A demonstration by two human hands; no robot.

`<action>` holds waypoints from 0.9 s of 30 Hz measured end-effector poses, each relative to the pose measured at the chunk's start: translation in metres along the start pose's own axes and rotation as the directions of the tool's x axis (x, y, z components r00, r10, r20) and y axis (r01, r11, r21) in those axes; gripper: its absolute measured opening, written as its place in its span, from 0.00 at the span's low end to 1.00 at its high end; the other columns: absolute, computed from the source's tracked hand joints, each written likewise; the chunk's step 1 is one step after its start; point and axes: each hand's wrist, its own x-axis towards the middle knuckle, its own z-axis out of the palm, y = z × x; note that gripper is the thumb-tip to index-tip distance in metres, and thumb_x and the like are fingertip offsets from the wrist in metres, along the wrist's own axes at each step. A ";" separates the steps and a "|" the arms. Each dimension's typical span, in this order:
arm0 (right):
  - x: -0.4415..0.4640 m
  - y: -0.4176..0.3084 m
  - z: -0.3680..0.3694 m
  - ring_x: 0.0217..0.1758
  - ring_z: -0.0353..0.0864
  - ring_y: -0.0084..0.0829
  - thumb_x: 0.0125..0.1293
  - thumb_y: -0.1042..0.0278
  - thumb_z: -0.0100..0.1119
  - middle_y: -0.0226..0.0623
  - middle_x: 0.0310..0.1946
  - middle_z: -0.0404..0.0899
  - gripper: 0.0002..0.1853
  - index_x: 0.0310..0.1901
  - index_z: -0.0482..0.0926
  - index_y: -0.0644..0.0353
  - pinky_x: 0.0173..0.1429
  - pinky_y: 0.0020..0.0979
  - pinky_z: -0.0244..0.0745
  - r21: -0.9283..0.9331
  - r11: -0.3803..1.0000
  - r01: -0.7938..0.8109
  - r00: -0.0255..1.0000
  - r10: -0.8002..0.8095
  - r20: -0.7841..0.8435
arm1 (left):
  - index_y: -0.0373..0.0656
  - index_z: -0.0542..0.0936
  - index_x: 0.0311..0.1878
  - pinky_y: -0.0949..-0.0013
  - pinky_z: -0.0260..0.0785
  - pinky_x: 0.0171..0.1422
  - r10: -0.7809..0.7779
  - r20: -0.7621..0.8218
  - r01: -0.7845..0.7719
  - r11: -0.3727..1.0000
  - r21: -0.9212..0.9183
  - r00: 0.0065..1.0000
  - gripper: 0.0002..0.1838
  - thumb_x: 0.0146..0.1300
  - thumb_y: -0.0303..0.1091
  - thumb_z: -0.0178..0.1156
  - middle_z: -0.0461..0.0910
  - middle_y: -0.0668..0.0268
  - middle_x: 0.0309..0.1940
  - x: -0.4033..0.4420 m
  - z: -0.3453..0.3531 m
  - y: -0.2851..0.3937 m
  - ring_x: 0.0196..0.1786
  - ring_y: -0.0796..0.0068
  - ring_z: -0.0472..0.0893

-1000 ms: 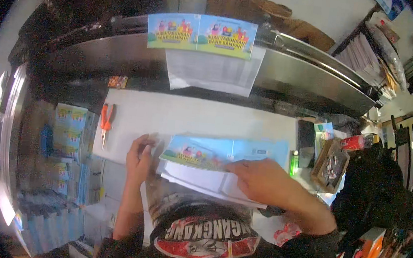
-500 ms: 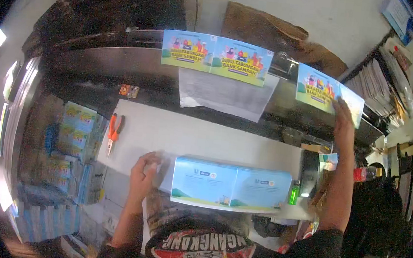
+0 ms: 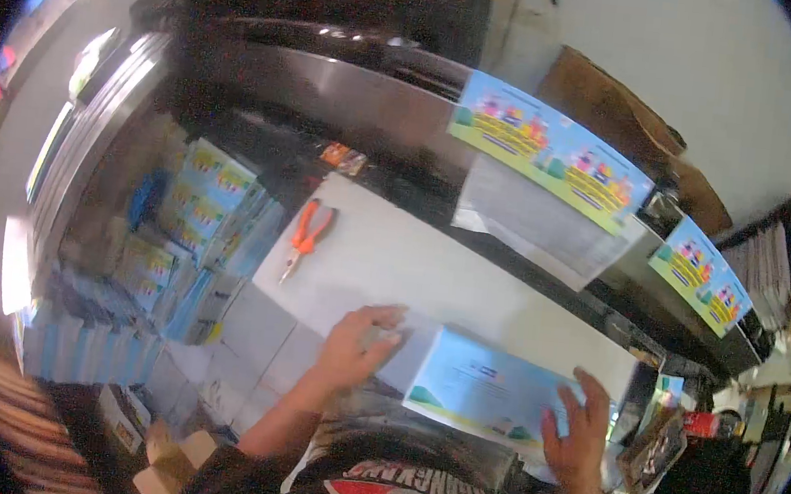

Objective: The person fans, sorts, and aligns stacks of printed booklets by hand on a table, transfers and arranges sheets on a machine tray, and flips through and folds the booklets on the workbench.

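Observation:
A light blue printed cover sheet [image 3: 487, 382] lies face-down side up on the white board in front of me, its green hill print along the near edge. My right hand [image 3: 580, 425] is over the sheet's right end with fingers spread; whether they touch it I cannot tell. To the left of the sheet is my left hand [image 3: 357, 346], fingers loosely bent and thumb apart, holding nothing. On the ledge ahead rests a wide two-panel cover sheet [image 3: 552, 153] with cartoon figures, and a similar sheet [image 3: 702, 274] sits farther right.
Orange-handled pliers [image 3: 306, 236] lie on the board's [image 3: 395, 247] left end. Stacked booklets [image 3: 215, 192] stand at the left, with more bundles [image 3: 95, 347] below. A pale paper [image 3: 541, 218] hangs beneath the ledge sheet. A red-labelled bottle [image 3: 707, 425] is at right.
My right hand has left the far-right ledge sheet and come down to the blue sheet in front of me. The view has turned, so the scene sits tilted and farther right.

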 end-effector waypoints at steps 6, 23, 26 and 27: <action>-0.015 -0.008 0.055 0.53 0.70 0.52 0.53 0.72 0.63 0.49 0.49 0.72 0.16 0.44 0.78 0.62 0.59 0.50 0.65 -0.012 0.998 0.058 0.998 -0.059 -0.025 | 0.40 0.78 0.52 0.62 0.70 0.56 0.201 -0.053 -0.195 0.976 0.101 0.978 0.18 0.59 0.36 0.63 0.82 0.60 0.45 -0.004 0.002 -0.008 0.48 0.64 0.80; -0.102 -0.077 0.024 0.46 0.74 0.50 0.63 0.61 0.54 0.48 0.40 0.77 0.14 0.41 0.79 0.64 0.51 0.49 0.68 -0.344 0.936 0.070 0.952 -0.166 -0.258 | 0.33 0.78 0.50 0.68 0.72 0.49 -0.064 -0.601 -0.073 0.977 -0.201 0.797 0.21 0.66 0.44 0.58 0.83 0.58 0.40 0.158 -0.255 -0.060 0.39 0.70 0.81; -0.086 -0.074 0.017 0.45 0.74 0.50 0.63 0.62 0.54 0.48 0.39 0.77 0.14 0.41 0.78 0.66 0.51 0.49 0.67 -0.325 0.946 -0.002 0.981 -0.062 -0.185 | 0.31 0.77 0.49 0.69 0.72 0.46 -0.315 -0.499 0.080 0.896 -0.436 0.807 0.23 0.66 0.46 0.59 0.82 0.59 0.38 0.225 -0.258 -0.078 0.38 0.70 0.80; -0.084 -0.073 0.017 0.45 0.73 0.50 0.63 0.62 0.54 0.48 0.38 0.77 0.14 0.40 0.78 0.66 0.51 0.49 0.67 -0.324 0.946 0.014 0.972 -0.090 -0.219 | 0.35 0.76 0.51 0.69 0.72 0.44 -0.389 -0.458 0.114 0.847 -0.519 0.799 0.24 0.67 0.49 0.58 0.81 0.60 0.39 0.241 -0.261 -0.081 0.38 0.70 0.80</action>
